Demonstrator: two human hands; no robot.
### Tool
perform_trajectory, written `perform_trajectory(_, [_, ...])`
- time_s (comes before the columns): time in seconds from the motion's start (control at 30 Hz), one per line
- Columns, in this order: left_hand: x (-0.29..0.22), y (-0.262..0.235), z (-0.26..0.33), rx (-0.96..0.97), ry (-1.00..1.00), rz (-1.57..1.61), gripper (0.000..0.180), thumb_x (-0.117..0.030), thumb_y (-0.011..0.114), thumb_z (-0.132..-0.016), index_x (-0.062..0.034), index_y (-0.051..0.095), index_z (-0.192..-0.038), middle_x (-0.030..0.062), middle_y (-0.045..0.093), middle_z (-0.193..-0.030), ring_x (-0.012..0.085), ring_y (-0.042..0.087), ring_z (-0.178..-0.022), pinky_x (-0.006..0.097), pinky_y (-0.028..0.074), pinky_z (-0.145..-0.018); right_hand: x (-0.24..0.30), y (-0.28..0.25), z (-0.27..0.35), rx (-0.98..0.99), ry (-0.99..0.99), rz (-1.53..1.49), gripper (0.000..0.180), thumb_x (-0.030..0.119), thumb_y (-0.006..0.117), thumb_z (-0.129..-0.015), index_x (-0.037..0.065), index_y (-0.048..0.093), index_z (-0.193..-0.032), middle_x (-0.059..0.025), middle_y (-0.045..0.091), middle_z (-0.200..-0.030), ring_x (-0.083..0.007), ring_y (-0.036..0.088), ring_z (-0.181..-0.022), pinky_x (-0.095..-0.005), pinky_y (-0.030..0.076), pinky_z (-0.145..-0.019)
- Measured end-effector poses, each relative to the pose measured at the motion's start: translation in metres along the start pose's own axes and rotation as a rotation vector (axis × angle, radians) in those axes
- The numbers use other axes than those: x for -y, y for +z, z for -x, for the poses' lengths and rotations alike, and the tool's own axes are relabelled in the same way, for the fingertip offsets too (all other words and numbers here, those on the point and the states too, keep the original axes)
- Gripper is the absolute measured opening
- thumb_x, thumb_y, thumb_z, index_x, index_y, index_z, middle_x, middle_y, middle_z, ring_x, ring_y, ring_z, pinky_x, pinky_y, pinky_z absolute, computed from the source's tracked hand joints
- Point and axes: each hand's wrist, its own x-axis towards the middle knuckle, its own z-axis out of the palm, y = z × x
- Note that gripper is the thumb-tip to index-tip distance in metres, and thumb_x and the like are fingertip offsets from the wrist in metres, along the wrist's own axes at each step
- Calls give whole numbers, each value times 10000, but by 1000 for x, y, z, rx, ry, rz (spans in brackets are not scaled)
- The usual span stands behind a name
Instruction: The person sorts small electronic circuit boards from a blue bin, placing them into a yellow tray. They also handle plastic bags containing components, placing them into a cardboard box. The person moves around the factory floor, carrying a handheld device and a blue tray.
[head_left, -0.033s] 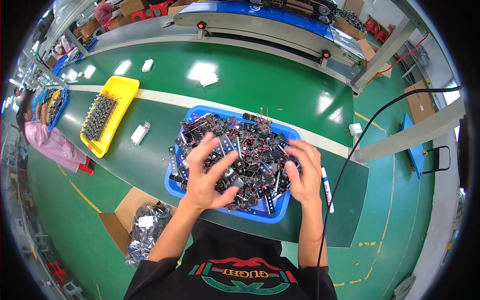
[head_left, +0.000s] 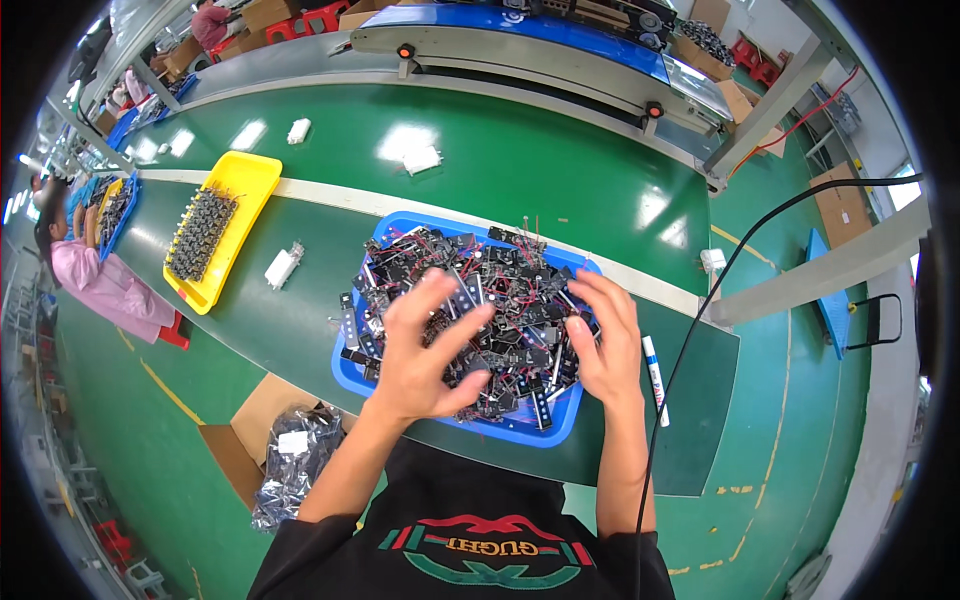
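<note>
A blue tray (head_left: 352, 378) lies in front of me on the dark green table. It is heaped with small black electronic modules (head_left: 515, 300) that have thin red and black wires. My left hand (head_left: 420, 355) hovers over the left part of the heap, fingers spread, holding nothing. Over the tray's right rim is my right hand (head_left: 608, 345), its fingers apart and nothing in them. Whether any fingertip touches the modules I cannot tell. A white marker with a blue end (head_left: 655, 380) lies right of the tray, close to my right hand.
A yellow tray (head_left: 245, 190) with rows of small dark parts stands at the left. White pieces (head_left: 284, 265) lie around. Below the table edge is a cardboard box (head_left: 240, 440) with bagged items. A black cable (head_left: 690, 335) hangs at the right. A person in pink (head_left: 105, 285) sits far left.
My left hand has shifted slightly to the right over the heap. My right hand has moved only a little, its fingers still apart.
</note>
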Motion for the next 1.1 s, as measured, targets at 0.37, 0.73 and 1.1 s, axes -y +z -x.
perform_trajectory(0.37, [-4, -7, -4, 188, 63, -72, 534, -402, 663, -816, -144, 582, -1277, 116, 488, -1370, 374, 389, -1304, 491, 374, -985, 22, 7, -1, 382, 40, 138, 502, 293, 587, -895, -8, 531, -1293, -199, 508, -1347, -382, 483, -1218, -450, 345, -1054])
perform_trajectory(0.73, [25, -112, 54, -249, -535, -291, 346, -148, 669, -806, -72, 635, -1142, 137, 606, -1128, 333, 567, -1071, 415, 455, -924, -9, -14, 70, -296, 49, -84, 206, 59, 500, -911, -23, 584, -1080, -95, 574, -884, -186, 550, -778, -289, 458, -696])
perform_trajectory(1.1, [46, -95, 123, -116, -1157, 305, 398, -222, 567, -945, 48, 570, -1237, 145, 608, -944, 183, 639, -744, 311, 502, -681, 30, 17, 143, 106, 635, -66, 225, 120, 496, -941, -65, 593, -1025, -137, 550, -782, -260, 525, -678, -371, 405, -621])
